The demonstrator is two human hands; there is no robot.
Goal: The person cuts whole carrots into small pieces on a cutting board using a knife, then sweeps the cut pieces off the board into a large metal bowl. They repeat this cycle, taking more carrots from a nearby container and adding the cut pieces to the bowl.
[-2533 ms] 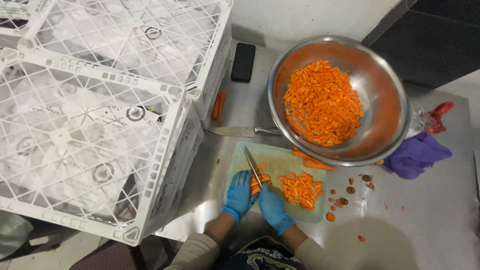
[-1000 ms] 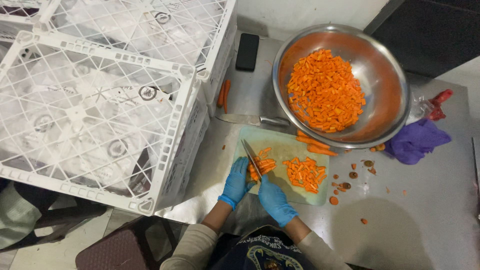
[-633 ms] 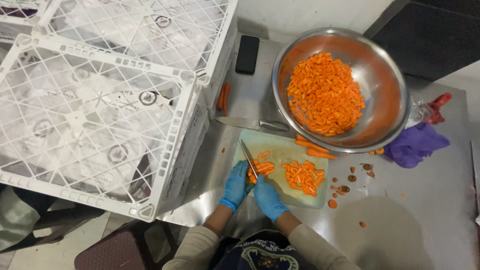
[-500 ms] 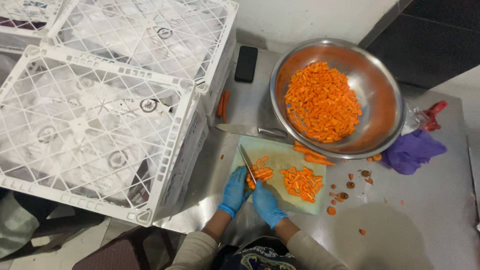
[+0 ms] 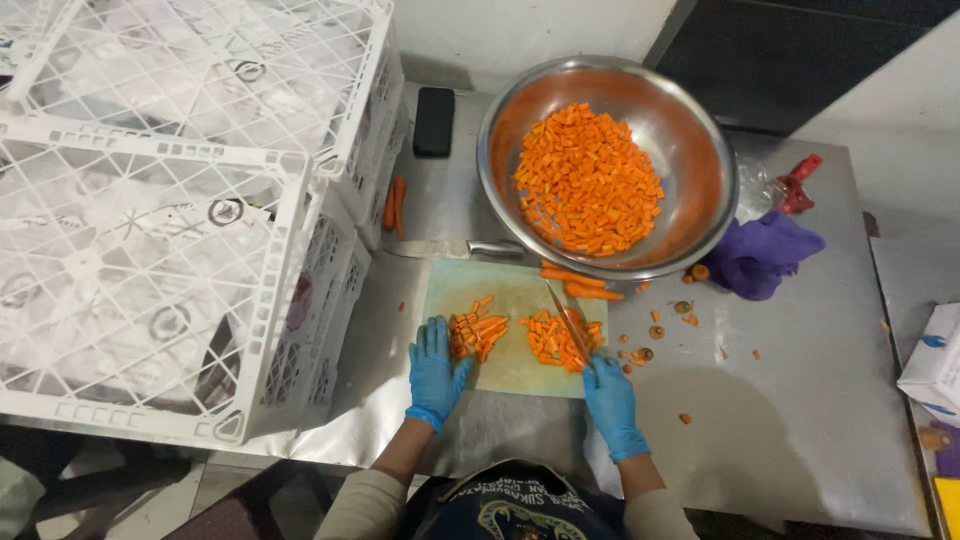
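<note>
The right hand (image 5: 612, 402), in a blue glove, is closed around the handle of a slim steel kitchen knife (image 5: 567, 324), whose blade slants up and away across a heap of chopped orange carrot pieces (image 5: 556, 338). The left hand (image 5: 436, 372), also in a blue glove, lies flat with its fingers spread and holds nothing; its fingertips touch a second small heap of carrot sticks (image 5: 477, 332). Both heaps sit on a pale green rectangular cutting board (image 5: 510, 368), which rests on a stainless steel table (image 5: 800, 420). Just beyond the board's far edge lie a few long carrot strips (image 5: 580, 283) and a second knife with a metal handle (image 5: 450, 249). Behind these stands a large round steel bowl (image 5: 700, 150) filled with diced carrot (image 5: 585, 180). To the right of the board, carrot ends and scraps (image 5: 665, 325) are scattered, with a crumpled purple cloth (image 5: 762, 254) farther off. On the left, white plastic lattice crates (image 5: 150, 220) are stacked, with whole carrots (image 5: 395, 203) and a black phone (image 5: 434, 121) near them.
</note>
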